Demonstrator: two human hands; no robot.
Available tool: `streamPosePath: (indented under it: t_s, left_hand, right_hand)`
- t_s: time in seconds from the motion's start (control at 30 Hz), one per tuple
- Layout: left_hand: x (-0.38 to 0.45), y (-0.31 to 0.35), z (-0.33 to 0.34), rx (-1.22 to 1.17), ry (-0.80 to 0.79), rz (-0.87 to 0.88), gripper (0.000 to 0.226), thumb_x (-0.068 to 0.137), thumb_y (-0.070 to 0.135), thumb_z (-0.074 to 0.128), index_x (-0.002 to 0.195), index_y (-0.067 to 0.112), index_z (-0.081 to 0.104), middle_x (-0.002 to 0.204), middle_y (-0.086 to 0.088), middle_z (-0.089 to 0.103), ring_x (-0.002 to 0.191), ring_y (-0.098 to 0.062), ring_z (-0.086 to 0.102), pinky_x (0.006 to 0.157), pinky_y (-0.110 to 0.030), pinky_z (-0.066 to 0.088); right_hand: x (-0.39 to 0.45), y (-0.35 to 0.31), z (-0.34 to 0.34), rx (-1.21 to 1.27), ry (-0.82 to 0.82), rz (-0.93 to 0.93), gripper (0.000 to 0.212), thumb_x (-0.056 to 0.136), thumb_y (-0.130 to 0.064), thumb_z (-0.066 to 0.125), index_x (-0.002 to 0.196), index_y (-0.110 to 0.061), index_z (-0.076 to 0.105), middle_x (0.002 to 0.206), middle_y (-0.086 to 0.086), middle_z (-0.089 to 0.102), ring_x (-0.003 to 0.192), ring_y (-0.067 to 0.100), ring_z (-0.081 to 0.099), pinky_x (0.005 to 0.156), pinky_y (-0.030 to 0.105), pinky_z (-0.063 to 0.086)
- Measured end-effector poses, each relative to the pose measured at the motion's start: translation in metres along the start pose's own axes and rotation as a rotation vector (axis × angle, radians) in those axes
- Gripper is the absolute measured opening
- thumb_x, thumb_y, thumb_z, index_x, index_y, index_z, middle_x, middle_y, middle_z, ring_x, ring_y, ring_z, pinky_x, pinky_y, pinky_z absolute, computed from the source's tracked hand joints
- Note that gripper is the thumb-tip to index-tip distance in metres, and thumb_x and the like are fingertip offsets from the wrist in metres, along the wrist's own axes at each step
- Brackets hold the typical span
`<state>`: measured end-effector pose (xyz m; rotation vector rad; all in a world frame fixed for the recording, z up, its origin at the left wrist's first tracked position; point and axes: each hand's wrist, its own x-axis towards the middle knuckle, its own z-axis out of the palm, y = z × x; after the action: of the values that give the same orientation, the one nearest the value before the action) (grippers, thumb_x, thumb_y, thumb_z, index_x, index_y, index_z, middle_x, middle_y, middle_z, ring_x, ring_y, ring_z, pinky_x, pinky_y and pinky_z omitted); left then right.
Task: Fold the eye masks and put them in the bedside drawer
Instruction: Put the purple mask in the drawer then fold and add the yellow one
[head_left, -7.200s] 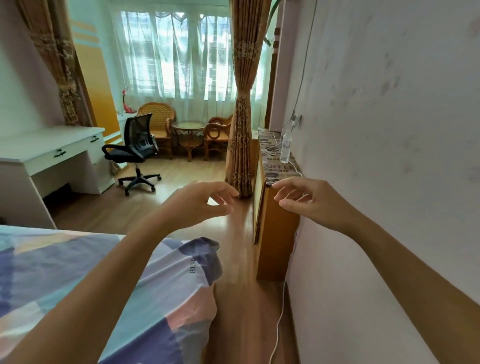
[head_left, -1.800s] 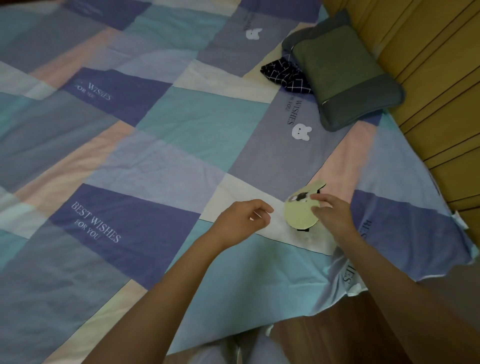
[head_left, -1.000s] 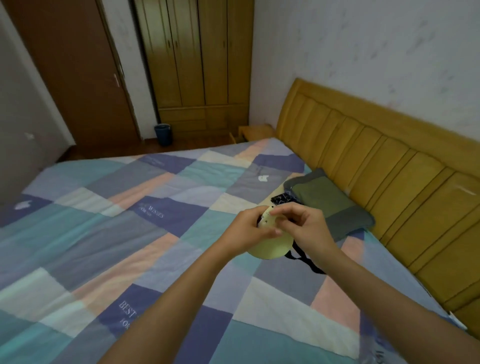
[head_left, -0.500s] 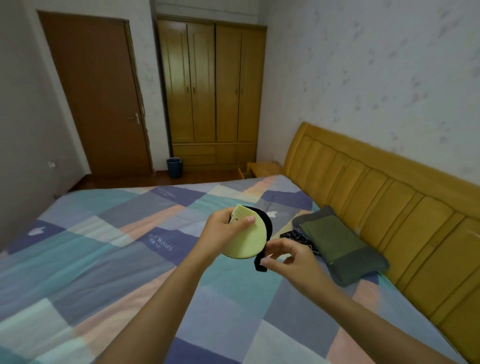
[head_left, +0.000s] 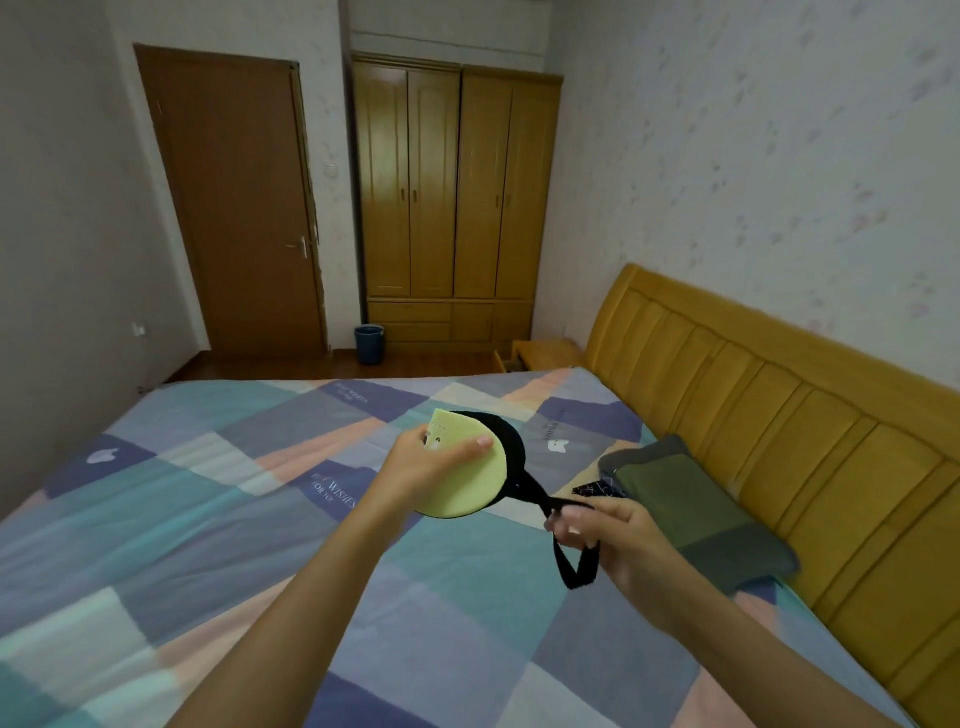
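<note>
A bed (head_left: 208, 519) with a patchwork cover of blue, teal, pink and white squares fills the lower half of the view. Its padded yellow headboard (head_left: 779, 415) runs along the right edge, against a pale speckled wall. Near the headboard edge lies a dark green and grey pillow (head_left: 696, 504), and a dark patterned cloth (head_left: 592, 489) peeks out at the pillow's left side; what it is cannot be told. Beyond the far edge of the bed stand a brown door (head_left: 234, 208) and a tall wooden wardrobe (head_left: 457, 197) with its doors shut. A blue bin (head_left: 369, 344) sits on the floor beside the wardrobe; its contents are not visible. A small wooden bedside cabinet (head_left: 545, 354) stands at the bed's far right corner.

Above the middle of the bed, the left hand (head_left: 426, 467) grips a folded pale yellow eye mask (head_left: 467, 488) with black backing, thumb pressed across its face. The right hand (head_left: 618, 540) pinches the mask's black strap (head_left: 571, 556), which is stretched from the mask and hangs in a loop below the fingers.
</note>
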<state>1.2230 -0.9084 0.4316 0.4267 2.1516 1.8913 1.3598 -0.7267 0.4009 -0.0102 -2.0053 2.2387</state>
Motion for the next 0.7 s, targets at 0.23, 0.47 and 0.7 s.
streamPosePath:
  t_s: [0.23, 0.47, 0.7]
  left_hand:
    - [-0.004, -0.013, 0.013, 0.053, -0.090, -0.109, 0.024, 0.072, 0.036, 0.080, 0.078, 0.020, 0.063, 0.074, 0.003, 0.067, 0.065, -0.011, 0.062, 0.055, -0.020, 0.048]
    - [-0.014, -0.017, 0.010, 0.125, -0.254, -0.111, 0.017, 0.074, 0.033, 0.079, 0.079, 0.021, 0.067, 0.067, 0.008, 0.071, 0.065, -0.008, 0.065, 0.056, -0.017, 0.050]
    - [-0.010, -0.025, 0.004, -0.079, -0.095, -0.095, 0.017, 0.077, 0.028, 0.077, 0.089, 0.020, 0.068, 0.087, -0.003, 0.072, 0.081, -0.022, 0.066, 0.071, -0.033, 0.053]
  right_hand:
    - [0.000, -0.033, -0.007, 0.511, 0.029, -0.099, 0.036, 0.051, -0.040, 0.088, 0.058, -0.016, 0.062, 0.058, 0.001, 0.059, 0.065, 0.018, 0.062, 0.075, 0.034, 0.052]
    - [0.008, -0.029, -0.026, -0.179, 0.168, -0.036, 0.045, 0.098, -0.048, 0.031, 0.133, -0.029, 0.053, 0.129, -0.019, 0.059, 0.126, 0.004, 0.048, 0.111, 0.036, 0.031]
    - [-0.001, 0.018, -0.052, -1.147, -0.052, 0.070, 0.058, 0.078, -0.082, 0.017, 0.090, -0.046, 0.061, 0.082, -0.027, 0.061, 0.074, -0.008, 0.052, 0.080, 0.043, 0.036]
